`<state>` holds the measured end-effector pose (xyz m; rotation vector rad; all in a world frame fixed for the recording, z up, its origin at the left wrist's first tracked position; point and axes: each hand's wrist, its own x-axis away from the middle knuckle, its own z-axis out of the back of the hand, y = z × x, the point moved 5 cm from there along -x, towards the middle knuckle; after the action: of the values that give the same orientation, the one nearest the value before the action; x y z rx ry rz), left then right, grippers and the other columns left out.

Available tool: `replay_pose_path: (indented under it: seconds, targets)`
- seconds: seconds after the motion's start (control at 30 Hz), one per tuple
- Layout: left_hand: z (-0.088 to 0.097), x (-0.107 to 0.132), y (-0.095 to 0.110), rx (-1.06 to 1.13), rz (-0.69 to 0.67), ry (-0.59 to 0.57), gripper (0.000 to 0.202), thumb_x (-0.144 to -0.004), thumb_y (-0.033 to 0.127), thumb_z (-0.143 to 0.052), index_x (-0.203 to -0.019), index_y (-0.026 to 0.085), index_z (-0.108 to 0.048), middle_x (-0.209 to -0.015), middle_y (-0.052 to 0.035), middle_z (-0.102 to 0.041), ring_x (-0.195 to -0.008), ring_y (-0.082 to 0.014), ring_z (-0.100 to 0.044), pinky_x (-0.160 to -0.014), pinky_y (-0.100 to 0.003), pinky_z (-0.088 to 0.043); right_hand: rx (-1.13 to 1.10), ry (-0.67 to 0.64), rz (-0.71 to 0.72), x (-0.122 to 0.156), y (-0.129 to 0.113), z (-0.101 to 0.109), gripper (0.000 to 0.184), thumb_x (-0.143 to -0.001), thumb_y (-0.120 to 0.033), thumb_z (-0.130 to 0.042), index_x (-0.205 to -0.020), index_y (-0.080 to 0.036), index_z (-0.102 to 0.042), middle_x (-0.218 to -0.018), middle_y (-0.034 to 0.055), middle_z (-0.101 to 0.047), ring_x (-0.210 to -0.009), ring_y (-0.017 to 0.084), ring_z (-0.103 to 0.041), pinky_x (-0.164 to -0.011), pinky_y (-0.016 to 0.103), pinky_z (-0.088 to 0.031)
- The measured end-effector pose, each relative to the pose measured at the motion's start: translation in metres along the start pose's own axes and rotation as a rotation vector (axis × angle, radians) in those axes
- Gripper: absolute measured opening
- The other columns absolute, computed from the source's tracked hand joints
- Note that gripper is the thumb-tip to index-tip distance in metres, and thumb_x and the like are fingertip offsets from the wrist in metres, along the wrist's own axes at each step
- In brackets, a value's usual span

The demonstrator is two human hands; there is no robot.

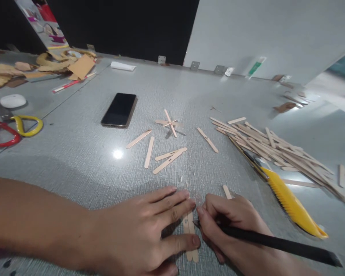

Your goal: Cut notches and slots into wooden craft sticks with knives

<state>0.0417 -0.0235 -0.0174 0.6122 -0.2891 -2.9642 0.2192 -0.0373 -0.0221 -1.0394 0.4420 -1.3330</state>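
Note:
My left hand (149, 226) lies flat with its fingers stretched out, pressing two wooden craft sticks (193, 226) side by side onto the table. Small dark marks show on these sticks between my fingers and thumb. In my right hand (232, 218) a slim black pencil (281, 243) is gripped, its tip at the edge of the right-hand stick. Another craft stick (226, 191) pokes out behind my right knuckles, partly hidden. Beyond my hands lie loose sticks (168, 163), some with a notch or slot in the middle, and a few sticks joined into a star shape (170, 123).
A yellow-handled saw (290, 203) lies to the right, its blade beside a pile of craft sticks (276, 147). A phone (119, 110) rests beyond my left hand. Scissors (17, 128), a white mouse (13, 101) and cardboard scraps (54, 63) are at left. A dark panel (126, 30) stands behind.

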Motion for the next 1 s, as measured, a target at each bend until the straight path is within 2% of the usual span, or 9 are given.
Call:
replay_pose_path:
  seconds: [0.33, 0.6, 0.77, 1.0]
  targets:
    - [0.000, 0.000, -0.001, 0.014, 0.010, -0.011, 0.044, -0.102, 0.035, -0.057, -0.141, 0.016, -0.062, -0.152, -0.0247, -0.055, -0.146, -0.0369, -0.050, -0.124, -0.050, -0.040, 0.035, 0.010, 0.007, 0.000, -0.002, 0.001, 0.043, -0.103, -0.040, -0.048, -0.063, -0.026, -0.041, -0.047, -0.0061, -0.047, -0.041, 0.011, -0.047, -0.039, 0.022, -0.035]
    - [0.000, 0.000, 0.000, 0.001, 0.009, 0.010, 0.046, -0.100, 0.036, -0.060, -0.141, 0.016, -0.062, -0.153, -0.0220, -0.056, -0.146, -0.0351, -0.051, -0.124, -0.049, -0.039, 0.024, -0.011, -0.004, -0.001, 0.003, 0.000, 0.043, -0.103, -0.039, -0.050, -0.063, -0.026, -0.040, -0.048, -0.0064, -0.045, -0.042, 0.010, -0.046, -0.040, 0.022, -0.034]
    - [0.000, 0.000, 0.000, 0.009, 0.010, 0.003, 0.044, -0.102, 0.035, -0.058, -0.141, 0.016, -0.062, -0.152, -0.0242, -0.055, -0.146, -0.0364, -0.051, -0.125, -0.049, -0.038, 0.010, -0.015, 0.008, -0.001, -0.001, 0.000, 0.044, -0.103, -0.039, -0.048, -0.062, -0.026, -0.039, -0.046, -0.0071, -0.044, -0.041, 0.009, -0.041, -0.040, 0.022, -0.031]
    - [0.001, -0.001, -0.001, 0.012, 0.011, -0.006, 0.044, -0.102, 0.036, -0.058, -0.142, 0.016, -0.061, -0.151, -0.0228, -0.057, -0.146, -0.0351, -0.051, -0.124, -0.049, -0.040, 0.013, 0.016, 0.030, 0.003, 0.009, 0.003, 0.043, -0.104, -0.037, -0.051, -0.064, -0.025, -0.039, -0.046, -0.0084, -0.043, -0.040, 0.008, -0.038, -0.039, 0.022, -0.027]
